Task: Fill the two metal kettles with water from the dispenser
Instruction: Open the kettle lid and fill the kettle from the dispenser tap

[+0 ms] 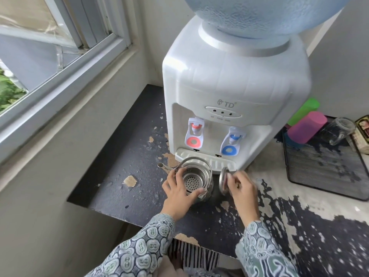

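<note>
A small metal kettle stands uncovered on the dark counter, just in front of the white dispenser and its drip tray. A perforated strainer shows inside it, its bail handle is up and its spout points left. My left hand grips the kettle's near rim. My right hand holds the round metal lid on edge, just right of the kettle. The dispenser has a red tap on the left and a blue tap on the right. I see only one kettle.
A blue water bottle sits on top of the dispenser. A black mesh tray at the right holds a pink cup, a green cup and a glass mug. A window and wall close off the left side.
</note>
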`<state>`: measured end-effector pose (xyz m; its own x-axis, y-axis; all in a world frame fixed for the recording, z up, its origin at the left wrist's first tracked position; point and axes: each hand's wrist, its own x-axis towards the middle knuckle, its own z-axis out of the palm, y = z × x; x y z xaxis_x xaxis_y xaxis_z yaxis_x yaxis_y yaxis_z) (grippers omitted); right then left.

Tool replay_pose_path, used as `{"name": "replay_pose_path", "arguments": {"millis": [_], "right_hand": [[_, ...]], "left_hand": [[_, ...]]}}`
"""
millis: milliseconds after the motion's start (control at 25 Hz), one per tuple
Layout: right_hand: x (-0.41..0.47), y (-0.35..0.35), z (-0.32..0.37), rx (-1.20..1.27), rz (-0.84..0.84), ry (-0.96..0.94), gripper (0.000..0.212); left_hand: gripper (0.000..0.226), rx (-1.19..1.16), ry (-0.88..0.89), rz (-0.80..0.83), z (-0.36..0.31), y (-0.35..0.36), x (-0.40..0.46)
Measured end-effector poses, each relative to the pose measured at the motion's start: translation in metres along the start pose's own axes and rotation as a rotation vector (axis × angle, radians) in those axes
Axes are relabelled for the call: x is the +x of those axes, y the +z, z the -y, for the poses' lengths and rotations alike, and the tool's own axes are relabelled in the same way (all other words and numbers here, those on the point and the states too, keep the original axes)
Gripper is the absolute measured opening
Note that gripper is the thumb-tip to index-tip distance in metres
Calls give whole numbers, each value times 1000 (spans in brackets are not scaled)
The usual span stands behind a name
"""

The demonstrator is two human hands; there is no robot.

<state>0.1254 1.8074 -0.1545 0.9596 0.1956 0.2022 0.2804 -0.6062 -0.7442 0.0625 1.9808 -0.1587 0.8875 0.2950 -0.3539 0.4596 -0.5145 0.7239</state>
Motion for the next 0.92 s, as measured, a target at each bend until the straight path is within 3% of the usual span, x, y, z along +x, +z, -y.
{"name": "replay_pose_path", "arguments": {"millis": [80,320,440,520,680,920], "right_hand": [[-15,-6,-28,-166,74,109,27],[-19,-3,-42,-503,304,137,26],[0,8,-8,-158,208,218,24],[17,18,20,83,253,285,24],[39,39,45,117,594,392,52],[21,43,50,455,585,746,42]], "left_hand": [[83,-17,10,29,0,-4,1],[83,-8,78,117,1,-14,6],[86,62,137,224,5,-29,15],[89,136,187,333,7,-44,25],[75,157,283,516,0,-75,44],[76,331,291,581,-17,-91,52]]}}
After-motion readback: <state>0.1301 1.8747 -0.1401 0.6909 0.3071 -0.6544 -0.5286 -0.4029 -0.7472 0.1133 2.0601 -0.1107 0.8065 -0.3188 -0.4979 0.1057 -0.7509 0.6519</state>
